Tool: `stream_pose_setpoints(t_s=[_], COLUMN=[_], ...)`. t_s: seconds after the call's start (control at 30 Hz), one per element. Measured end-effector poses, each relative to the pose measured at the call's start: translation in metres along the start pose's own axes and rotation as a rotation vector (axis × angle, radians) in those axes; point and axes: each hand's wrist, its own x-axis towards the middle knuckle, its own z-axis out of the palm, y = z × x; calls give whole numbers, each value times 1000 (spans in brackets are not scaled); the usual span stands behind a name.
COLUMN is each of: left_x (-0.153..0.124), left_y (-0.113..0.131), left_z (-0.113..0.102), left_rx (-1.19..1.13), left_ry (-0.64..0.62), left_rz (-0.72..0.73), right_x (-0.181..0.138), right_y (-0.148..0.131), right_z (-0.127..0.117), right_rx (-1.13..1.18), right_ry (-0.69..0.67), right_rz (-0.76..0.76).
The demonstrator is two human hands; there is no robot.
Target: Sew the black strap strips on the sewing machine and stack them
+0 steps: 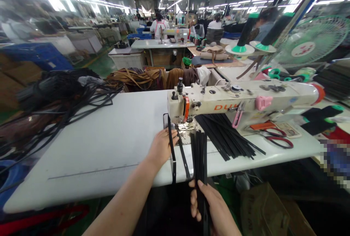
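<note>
A cream sewing machine (pixel 246 99) stands on the white table (pixel 104 145). My left hand (pixel 161 146) rests on the table just left of the needle, its fingers closed on a thin black strap (pixel 172 148) that runs down from the presser foot over the table's front edge. A second black strap (pixel 183 156) lies beside it. My right hand (pixel 210 207) is below the table edge, gripping the lower end of a bundle of black straps (pixel 199 152) that reaches up onto the table.
Several loose black strips (pixel 226 137) fan out under the machine arm. Red-handled scissors (pixel 273 137) lie to the right. A tangle of black cords (pixel 68 90) and brown straps (pixel 136 77) fills the far left. A green fan (pixel 311 43) stands at right. Other workers sit far behind.
</note>
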Motion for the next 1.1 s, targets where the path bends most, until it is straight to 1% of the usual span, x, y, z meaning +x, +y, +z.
stream_pose_setpoints(t_s=[0.13,0.2,0.27,0.33,0.4,0.53,0.8,0.93,1.1], left_x=[2,2,2,2,2,3,3,3,3], left_y=[0,1,0,1,1,3,3,3,4], left_z=[1,1,1,0,0,-1,1,1,0], left_rx=[-16,-16,-18,-23,-27,-19,13,10,25], left_ry=[23,23,23,27,16,-16,-36,-19,-26], left_rz=[-23,-17,3,21,15,-38,-67,-49,-43], right_x=[-3,0,3,6,8,7,9,10,7], right_y=[0,-1,0,2,4,7,7,5,5], right_z=[-7,-8,-8,-8,-8,-9,-10,-11,-10], right_rx=[-70,-89,-78,-51,-30,-30,-47,-77,-100], right_ry=[19,42,73,102,123,119,111,92,74], right_rz=[-116,-145,-105,-33,6,-16,-37,-44,-55])
